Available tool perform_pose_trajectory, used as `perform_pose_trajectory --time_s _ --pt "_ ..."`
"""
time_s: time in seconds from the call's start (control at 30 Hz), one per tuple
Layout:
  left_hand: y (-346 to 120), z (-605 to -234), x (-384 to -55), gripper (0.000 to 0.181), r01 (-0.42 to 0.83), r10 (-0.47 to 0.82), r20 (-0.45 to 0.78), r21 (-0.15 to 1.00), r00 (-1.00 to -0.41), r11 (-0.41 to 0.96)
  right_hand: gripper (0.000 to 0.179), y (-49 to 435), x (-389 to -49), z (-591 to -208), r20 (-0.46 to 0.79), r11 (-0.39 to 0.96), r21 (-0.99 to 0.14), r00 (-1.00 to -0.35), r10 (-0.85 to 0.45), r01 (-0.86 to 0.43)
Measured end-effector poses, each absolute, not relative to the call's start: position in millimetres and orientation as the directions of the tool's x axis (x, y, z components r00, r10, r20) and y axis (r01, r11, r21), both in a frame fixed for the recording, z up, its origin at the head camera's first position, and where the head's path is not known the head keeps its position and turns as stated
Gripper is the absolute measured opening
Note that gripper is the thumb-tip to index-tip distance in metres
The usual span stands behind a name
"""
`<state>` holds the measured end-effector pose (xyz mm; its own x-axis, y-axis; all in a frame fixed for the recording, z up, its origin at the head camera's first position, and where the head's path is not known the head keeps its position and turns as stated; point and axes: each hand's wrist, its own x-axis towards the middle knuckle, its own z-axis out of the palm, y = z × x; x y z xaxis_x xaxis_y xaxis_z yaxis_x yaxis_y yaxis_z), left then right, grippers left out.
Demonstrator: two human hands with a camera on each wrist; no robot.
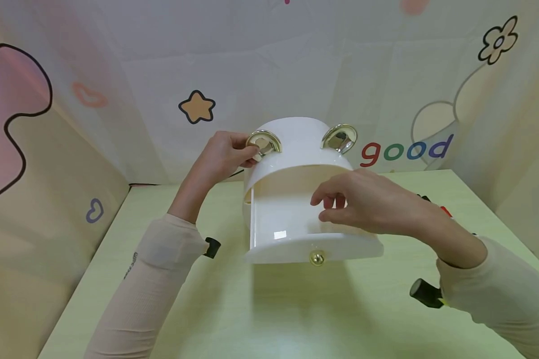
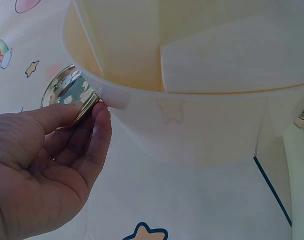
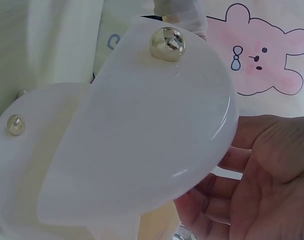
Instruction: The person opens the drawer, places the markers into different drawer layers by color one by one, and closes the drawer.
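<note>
A white storage box [image 1: 296, 132] with two round gold ears stands on the table. Its upper drawer [image 1: 283, 250] is pulled out toward me and has a gold knob [image 1: 317, 258] on the front. My left hand [image 1: 222, 157] pinches the gold ear [image 2: 67, 92] on the left between thumb and fingers. Above the drawer's right part hovers my right hand [image 1: 357, 202], fingers loosely bent with nothing between them. The right ear [image 1: 341, 138] is untouched. In the right wrist view, the drawer front [image 3: 142, 130] partly hides the right fingertips.
Small black and red items [image 1: 446, 211] lie at the table's right, partly behind my right forearm. A second gold knob [image 3: 15, 125] sits on a lower white front. Printed cloth [image 1: 161, 114] hangs behind the pale green table [image 1: 206, 309].
</note>
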<state>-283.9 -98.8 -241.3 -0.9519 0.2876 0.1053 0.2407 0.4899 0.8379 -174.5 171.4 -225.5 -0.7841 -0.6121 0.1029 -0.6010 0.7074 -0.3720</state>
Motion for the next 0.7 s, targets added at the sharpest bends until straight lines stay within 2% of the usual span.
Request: perform_pose_trajectory --time_s 0.7 --pt "-99 -241 -284 0.024 0.231 0.296 0.09 0.842 -0.951 0.488 0.024 219 -174 -218 0.081 0.806 -0.39 -0.888 -0.452 -0.446"
